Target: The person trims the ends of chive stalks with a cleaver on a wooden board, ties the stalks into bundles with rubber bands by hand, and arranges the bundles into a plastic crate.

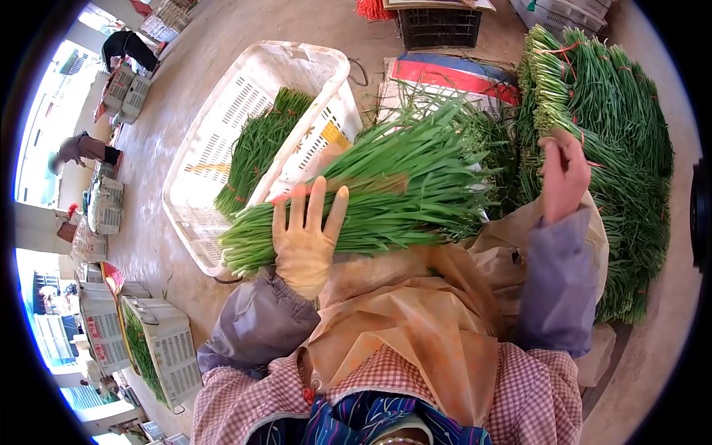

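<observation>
My left hand (305, 248), in a pale yellow rubber glove, lies with spread fingers on a loose bunch of garlic chives (400, 196). The bunch rests across my lap and the near rim of a white plastic crate (256, 59), its pale stem ends pointing left. Inside the crate lie tied garlic chives (256, 152) with red bands. My bare right hand (565, 176) is raised on the right, in front of a tall stack of banded chive bundles (615, 111). Its fingers are curled in and pressed together; whether something small is between them is hidden.
Loose chive leaves lie on a sheet with a red and blue stripe (456, 78) beyond the bunch. A black crate (437, 28) stands at the back. A tan apron (400, 311) covers my lap. More white crates (163, 345) and two people are on the left.
</observation>
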Available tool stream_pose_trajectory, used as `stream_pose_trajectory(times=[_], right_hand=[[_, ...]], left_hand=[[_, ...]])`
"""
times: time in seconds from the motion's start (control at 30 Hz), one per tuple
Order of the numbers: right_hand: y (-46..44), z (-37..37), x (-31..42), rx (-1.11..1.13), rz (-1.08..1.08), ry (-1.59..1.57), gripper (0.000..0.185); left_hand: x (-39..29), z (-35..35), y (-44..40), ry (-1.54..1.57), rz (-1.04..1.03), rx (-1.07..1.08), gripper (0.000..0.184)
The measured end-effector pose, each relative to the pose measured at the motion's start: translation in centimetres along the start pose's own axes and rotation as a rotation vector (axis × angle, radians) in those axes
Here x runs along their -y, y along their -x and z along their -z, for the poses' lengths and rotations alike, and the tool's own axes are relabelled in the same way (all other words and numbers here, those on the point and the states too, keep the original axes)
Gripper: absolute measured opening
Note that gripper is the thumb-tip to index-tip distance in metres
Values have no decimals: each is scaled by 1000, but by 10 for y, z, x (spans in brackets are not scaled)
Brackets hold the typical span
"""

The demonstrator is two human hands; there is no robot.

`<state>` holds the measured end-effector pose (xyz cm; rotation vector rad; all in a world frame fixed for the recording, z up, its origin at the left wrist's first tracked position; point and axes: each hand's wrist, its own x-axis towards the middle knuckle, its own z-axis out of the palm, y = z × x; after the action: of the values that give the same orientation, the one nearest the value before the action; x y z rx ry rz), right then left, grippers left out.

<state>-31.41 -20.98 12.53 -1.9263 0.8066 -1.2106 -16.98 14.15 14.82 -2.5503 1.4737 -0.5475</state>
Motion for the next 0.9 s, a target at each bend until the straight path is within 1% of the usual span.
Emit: stream_pose_trajectory(times=[0.07, 0.13, 0.2, 0.27, 0.3, 0.33, 0.37, 0.4, 0.43, 0.47, 0.5, 0.53, 0.57, 0.63, 0.67, 0.7, 0.73, 0.8, 0.83, 0.87, 0.9], right_hand=[[37, -3, 64, 201, 241, 0, 16], [70, -23, 81, 511, 708, -26, 39], [107, -55, 78, 713, 872, 175, 60], [121, -69, 55, 849, 626, 426, 72], [114, -65, 46, 838, 534, 548, 72], [114, -70, 10, 794, 413, 585, 70], [108, -60, -10, 787, 331, 608, 63], [97, -48, -28, 763, 255, 577, 46], [89, -38, -47, 663, 250, 758, 30], [76, -20, -65, 520, 261, 648, 21], [55, -3, -54, 584, 69, 833, 28], [45, 8, -48, 428, 22, 791, 25], [34, 19, -42, 271, -18, 734, 23], [21, 26, -32, 122, -22, 363, 25], [16, 29, -24, 52, -29, 177, 26], [19, 29, -13, 61, -48, 125, 29], [26, 22, 15, 74, -66, 71, 31], [46, 8, 57, 341, 392, -20, 49], [55, -6, 85, 560, 558, 71, 62], [64, -21, 108, 770, 737, 160, 76], [79, -43, 114, 915, 732, 203, 86]], left_hand=[[-5, 1, -3, 20, -17, -5, 67], [-8, 4, -2, 25, -17, 13, 66], [-8, 4, 0, 18, -28, 26, 63], [-6, 3, 11, 2, -38, 34, 57], [-3, -2, 18, 47, -32, 35, 70], [-2, -6, 24, 45, -39, 16, 71], [0, -9, 30, 43, -47, -4, 71], [0, -11, 34, 42, -53, -28, 72], [-1, -5, 37, 68, -42, 25, 72], [-3, -2, 38, 85, -43, 38, 72], [-5, 1, 39, 101, -37, 54, 71], [-7, 1, 42, 117, -28, 71, 71], [-6, -2, 45, 62, -45, 94, 60], [-9, -7, 47, 52, -57, 69, 58], [-11, -7, 47, 49, -64, 60, 57], [-12, -4, 46, 52, -72, 99, 61], [-14, -4, 45, 83, -91, 109, 60], [-14, -3, 43, 125, -95, 132, 58], [-18, 3, 39, 120, -89, 119, 59], [-21, 4, 39, 169, -129, 91, 55], [-20, 2, 39, 221, -173, 57, 52]])
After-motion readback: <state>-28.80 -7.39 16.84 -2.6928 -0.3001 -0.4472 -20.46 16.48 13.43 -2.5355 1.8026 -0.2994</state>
